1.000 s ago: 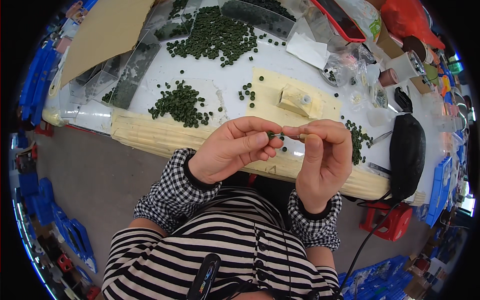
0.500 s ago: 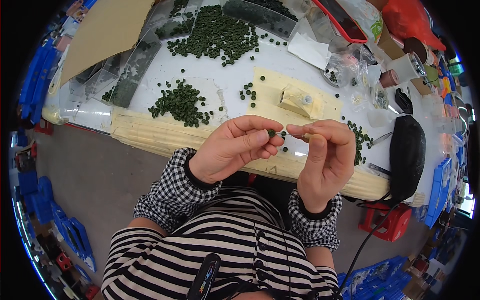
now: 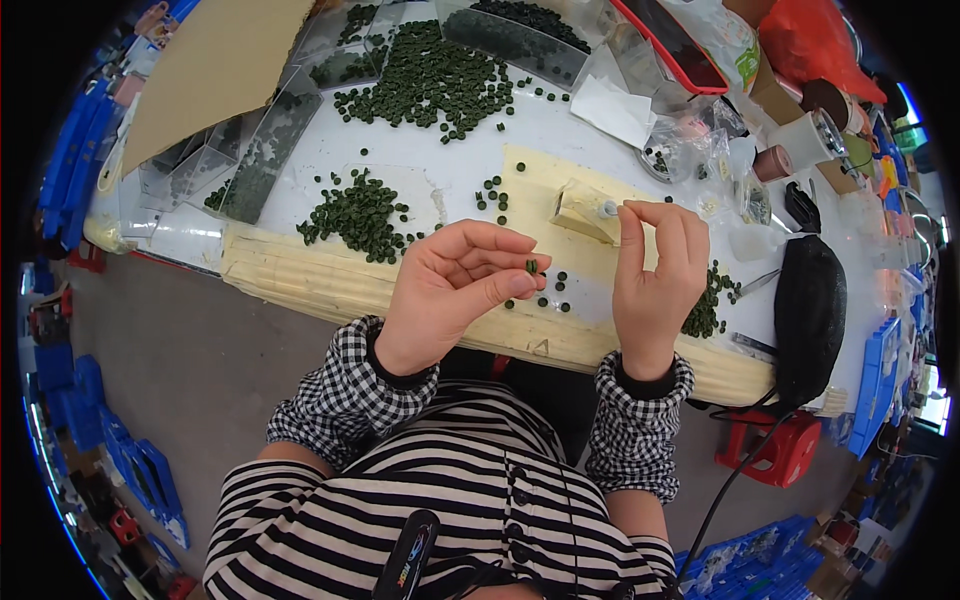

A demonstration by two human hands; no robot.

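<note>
My left hand [image 3: 455,290] is raised above the table's near edge and pinches a small dark green round piece [image 3: 532,266] between thumb and fingertips. My right hand [image 3: 655,275] has its fingers pinched together at the small pale yellow block [image 3: 585,211] that lies on a cream foam sheet [image 3: 545,180]; whether it holds anything is too small to tell. A few loose green pieces [image 3: 560,285] lie between the hands. A pile of green pieces [image 3: 360,215] is to the left, another pile [image 3: 708,310] just right of my right hand.
A large heap of green pieces [image 3: 430,75] covers the far table. Clear plastic trays [image 3: 250,165] sit at left, a cardboard sheet [image 3: 210,65] behind them. A black pouch [image 3: 808,310], tape rolls [image 3: 810,135] and plastic bags [image 3: 690,150] crowd the right. Blue crates [image 3: 140,470] stand on the floor.
My hands have separated: the right hand moved up and right to the yellow block, while the left hand keeps the green piece pinched.
</note>
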